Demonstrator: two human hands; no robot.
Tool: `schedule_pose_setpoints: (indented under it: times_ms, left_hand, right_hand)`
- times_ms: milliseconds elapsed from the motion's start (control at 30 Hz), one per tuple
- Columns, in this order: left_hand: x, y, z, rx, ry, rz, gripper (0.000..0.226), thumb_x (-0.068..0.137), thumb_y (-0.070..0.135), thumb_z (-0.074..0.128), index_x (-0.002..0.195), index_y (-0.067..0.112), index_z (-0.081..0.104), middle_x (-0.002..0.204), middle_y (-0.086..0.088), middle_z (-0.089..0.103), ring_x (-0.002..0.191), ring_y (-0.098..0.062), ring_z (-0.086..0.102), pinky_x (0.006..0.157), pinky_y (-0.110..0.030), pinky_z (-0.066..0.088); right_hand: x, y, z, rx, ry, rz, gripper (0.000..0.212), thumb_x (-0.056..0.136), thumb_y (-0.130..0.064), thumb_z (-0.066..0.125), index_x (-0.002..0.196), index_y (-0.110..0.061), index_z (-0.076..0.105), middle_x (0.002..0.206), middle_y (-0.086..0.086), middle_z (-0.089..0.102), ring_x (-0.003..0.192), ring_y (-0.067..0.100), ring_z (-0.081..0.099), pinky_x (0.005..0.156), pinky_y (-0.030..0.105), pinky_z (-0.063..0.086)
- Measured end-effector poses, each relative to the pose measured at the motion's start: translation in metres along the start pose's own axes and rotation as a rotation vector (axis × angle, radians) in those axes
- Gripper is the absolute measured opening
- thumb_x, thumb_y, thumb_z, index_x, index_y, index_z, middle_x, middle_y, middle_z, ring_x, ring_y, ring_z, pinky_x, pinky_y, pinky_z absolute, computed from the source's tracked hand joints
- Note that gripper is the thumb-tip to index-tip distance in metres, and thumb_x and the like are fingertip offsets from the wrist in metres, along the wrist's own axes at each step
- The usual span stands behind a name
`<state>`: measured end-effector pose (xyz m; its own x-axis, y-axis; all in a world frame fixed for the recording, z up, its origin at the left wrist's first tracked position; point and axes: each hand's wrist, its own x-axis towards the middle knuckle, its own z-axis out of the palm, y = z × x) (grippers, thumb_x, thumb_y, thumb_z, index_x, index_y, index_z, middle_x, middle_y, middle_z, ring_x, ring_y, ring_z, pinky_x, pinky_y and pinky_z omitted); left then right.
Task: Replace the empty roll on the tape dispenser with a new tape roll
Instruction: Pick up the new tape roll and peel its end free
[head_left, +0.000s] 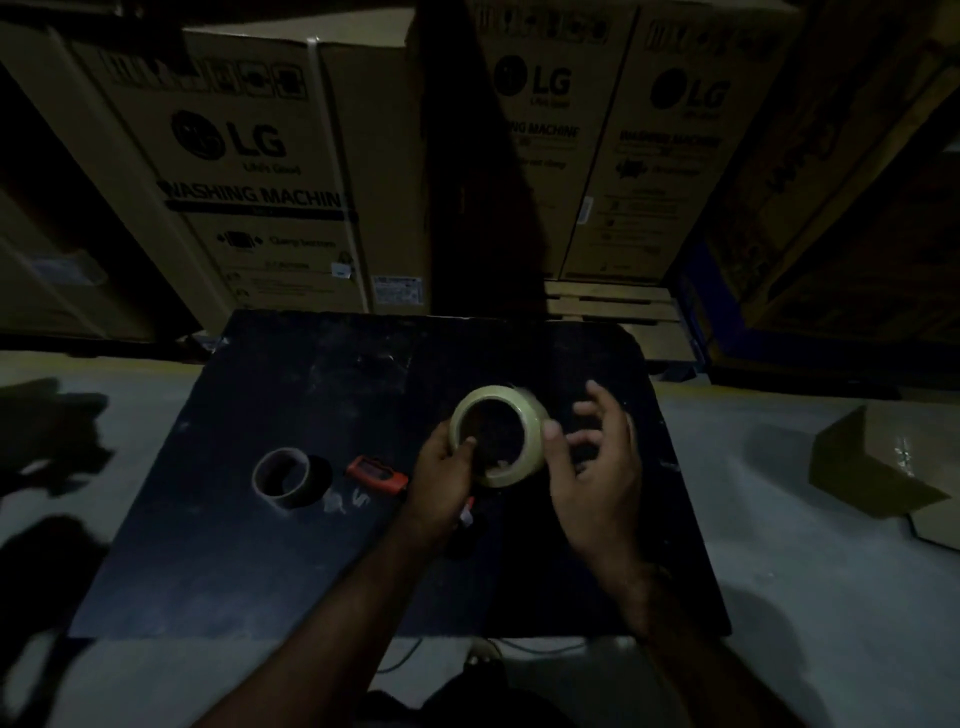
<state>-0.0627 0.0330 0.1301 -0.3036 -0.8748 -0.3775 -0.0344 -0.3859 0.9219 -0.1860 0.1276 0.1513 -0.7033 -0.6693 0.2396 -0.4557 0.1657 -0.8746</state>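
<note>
A full roll of clear tape (524, 415) is held up over the black table (260, 545), its hole facing me. My left hand (441, 478) grips it at the lower left, thumb inside the core. My right hand (597, 457) is at the roll's right side, thumb touching its outer face, fingers spread apart. The empty cardboard core (283, 475) lies on the table to the left. A red tape dispenser (376, 472) lies between the core and my left hand, partly hidden by that hand.
Tall cardboard washing machine boxes (249, 171) stand behind the table. An open cardboard box (878, 462) sits on the pale floor to the right. A wooden pallet (608, 306) shows behind the table's far right corner. The light is dim.
</note>
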Motion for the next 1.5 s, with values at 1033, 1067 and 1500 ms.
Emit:
schedule_pose_setpoints:
  times_ms: [1033,1067,1500]
  left_hand:
    - [-0.014,0.057,-0.016,0.422,0.114,0.627,0.016,0.084,0.037,0.083,0.096,0.026,0.083,0.105,0.013,0.077,0.100,0.005,0.070,0.085,-0.018,0.056]
    - [-0.013,0.058,-0.017,0.445,0.121,0.637,0.014,0.083,0.035,0.084,0.093,0.025,0.084,0.104,0.013,0.076,0.099,0.006,0.070,0.084,-0.016,0.054]
    - [0.000,0.051,-0.013,0.502,0.074,0.666,0.008,0.095,0.026,0.070,0.089,0.021,0.069,0.086,0.011,0.074,0.082,-0.002,0.069,0.108,-0.047,0.046]
  right_hand:
    - [0.019,-0.024,-0.001,0.396,-0.353,0.233,0.024,0.095,-0.012,0.074,0.119,-0.014,0.074,0.107,0.005,0.082,0.101,0.021,0.079,0.084,0.041,0.066]
    - [0.019,-0.023,0.000,0.389,-0.354,0.229,0.024,0.094,-0.013,0.074,0.118,-0.015,0.074,0.107,0.004,0.082,0.100,0.019,0.079,0.082,0.038,0.065]
    - [0.024,-0.025,0.011,0.288,-0.369,0.164,0.045,0.097,-0.020,0.072,0.139,-0.030,0.058,0.095,0.001,0.079,0.090,0.012,0.078,0.071,0.022,0.060]
